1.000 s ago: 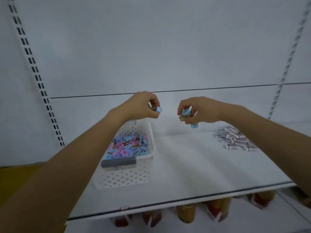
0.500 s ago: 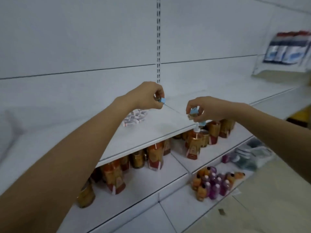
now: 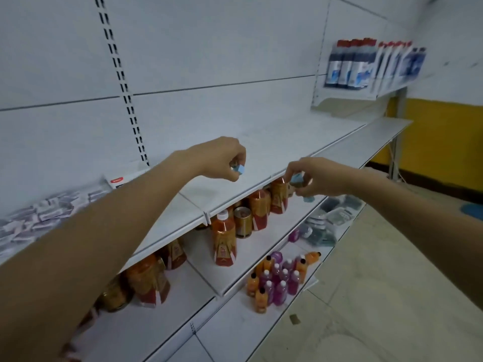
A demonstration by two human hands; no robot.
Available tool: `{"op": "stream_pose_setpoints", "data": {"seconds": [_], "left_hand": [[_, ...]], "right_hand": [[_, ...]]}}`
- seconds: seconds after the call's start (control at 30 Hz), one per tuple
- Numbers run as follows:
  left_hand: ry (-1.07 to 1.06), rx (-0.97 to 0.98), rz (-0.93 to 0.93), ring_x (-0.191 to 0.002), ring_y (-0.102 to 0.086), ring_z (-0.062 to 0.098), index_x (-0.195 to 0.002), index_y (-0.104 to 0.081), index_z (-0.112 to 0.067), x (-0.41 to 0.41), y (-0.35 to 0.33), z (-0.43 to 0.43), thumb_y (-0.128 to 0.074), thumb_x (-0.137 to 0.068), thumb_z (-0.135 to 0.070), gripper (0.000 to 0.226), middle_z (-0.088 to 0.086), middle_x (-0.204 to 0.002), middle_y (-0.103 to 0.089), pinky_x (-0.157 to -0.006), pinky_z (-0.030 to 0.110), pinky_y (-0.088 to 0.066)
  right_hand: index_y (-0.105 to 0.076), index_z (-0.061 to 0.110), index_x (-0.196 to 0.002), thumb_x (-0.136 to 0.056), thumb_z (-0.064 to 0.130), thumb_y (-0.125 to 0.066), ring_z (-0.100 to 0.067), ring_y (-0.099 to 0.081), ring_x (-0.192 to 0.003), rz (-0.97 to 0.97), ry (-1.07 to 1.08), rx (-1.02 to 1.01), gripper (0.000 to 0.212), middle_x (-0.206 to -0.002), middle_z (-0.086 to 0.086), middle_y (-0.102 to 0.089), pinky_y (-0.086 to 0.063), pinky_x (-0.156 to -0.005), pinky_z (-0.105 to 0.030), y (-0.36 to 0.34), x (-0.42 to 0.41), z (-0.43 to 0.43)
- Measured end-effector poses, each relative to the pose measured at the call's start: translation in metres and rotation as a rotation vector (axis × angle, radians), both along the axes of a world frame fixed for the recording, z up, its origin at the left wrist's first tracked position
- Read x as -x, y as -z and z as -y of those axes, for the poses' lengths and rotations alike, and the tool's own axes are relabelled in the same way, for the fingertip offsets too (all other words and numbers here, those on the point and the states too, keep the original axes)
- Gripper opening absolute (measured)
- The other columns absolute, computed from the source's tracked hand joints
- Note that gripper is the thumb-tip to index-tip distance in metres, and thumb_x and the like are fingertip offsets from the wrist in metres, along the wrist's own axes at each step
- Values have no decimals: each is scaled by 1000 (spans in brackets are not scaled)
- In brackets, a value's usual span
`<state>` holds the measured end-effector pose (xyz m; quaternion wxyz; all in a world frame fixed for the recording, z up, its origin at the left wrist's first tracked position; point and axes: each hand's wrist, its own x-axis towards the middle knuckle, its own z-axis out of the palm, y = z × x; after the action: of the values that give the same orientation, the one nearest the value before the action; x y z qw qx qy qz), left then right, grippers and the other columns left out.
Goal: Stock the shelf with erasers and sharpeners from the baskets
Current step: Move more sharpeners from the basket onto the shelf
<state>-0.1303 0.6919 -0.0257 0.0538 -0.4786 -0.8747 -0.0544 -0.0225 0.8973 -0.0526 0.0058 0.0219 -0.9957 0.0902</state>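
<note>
My left hand (image 3: pixel 222 159) hovers above the white shelf (image 3: pixel 261 152) and pinches a small light-blue sharpener (image 3: pixel 239 169) in curled fingers. My right hand (image 3: pixel 316 176) is out past the shelf's front edge, its fingers curled round a few small blue sharpeners (image 3: pixel 298 179), one of them sticking out below the fist (image 3: pixel 308 199). A pile of wrapped erasers (image 3: pixel 44 212) lies on the shelf at far left, partly behind my left forearm. No basket is in view.
Orange bottles and cans (image 3: pixel 243 218) stand on the lower shelf under my hands. Small orange and purple bottles (image 3: pixel 279 278) are on the bottom shelf. Blue-and-white packs (image 3: pixel 366 64) fill a raised shelf at the upper right. A white box (image 3: pixel 120 180) lies beside the erasers.
My view has swung right along the shelf, so the basket of sharpeners has left the frame. Both hands kept their hold on the blue pieces and moved right with it.
</note>
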Motion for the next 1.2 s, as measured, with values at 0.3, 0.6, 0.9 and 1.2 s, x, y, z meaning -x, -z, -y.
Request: {"op": "stream_pose_setpoints", "data": {"seconds": [0.3,0.6,0.9,1.2], "left_hand": [[-116,-126,12,-77,-51,13,-90,-63,-16,103,-19,-7,-66,-78,-16,12,-3,-89,-54,-74,30,-45],[-259,-201,178,-74,-52,9,-87,-62,-17,166,37,-12,-65,-81,-18,7,-3,-91,-57,-66,15,-41],[-556,-226,199,-84,-51,12,-99,-64,-11,187,55,18,-62,-85,-22,17,-2,-94,-53,-77,21,-39],[-717,-353,227,-98,-59,13,-102,-60,-17,187,82,6,-62,-85,-22,17,0,-110,-59,-76,18,-40]], "right_hand": [[-54,25,-102,-83,18,-63,-18,-56,-90,-34,-104,1,22,-104,1,-49,-45,-81,-28,-21,104,-22],[-56,20,-108,-83,14,-61,-23,-55,-92,33,-261,55,26,-109,-4,-50,-48,-86,-35,7,200,-12],[-57,19,-110,-84,15,-61,-20,-53,-91,36,-535,122,26,-107,-6,-48,-43,-87,-31,21,294,21],[-60,13,-113,-86,9,-59,-15,-55,-84,-105,-725,395,27,-110,-11,-54,-42,-80,-18,57,333,27]]}}
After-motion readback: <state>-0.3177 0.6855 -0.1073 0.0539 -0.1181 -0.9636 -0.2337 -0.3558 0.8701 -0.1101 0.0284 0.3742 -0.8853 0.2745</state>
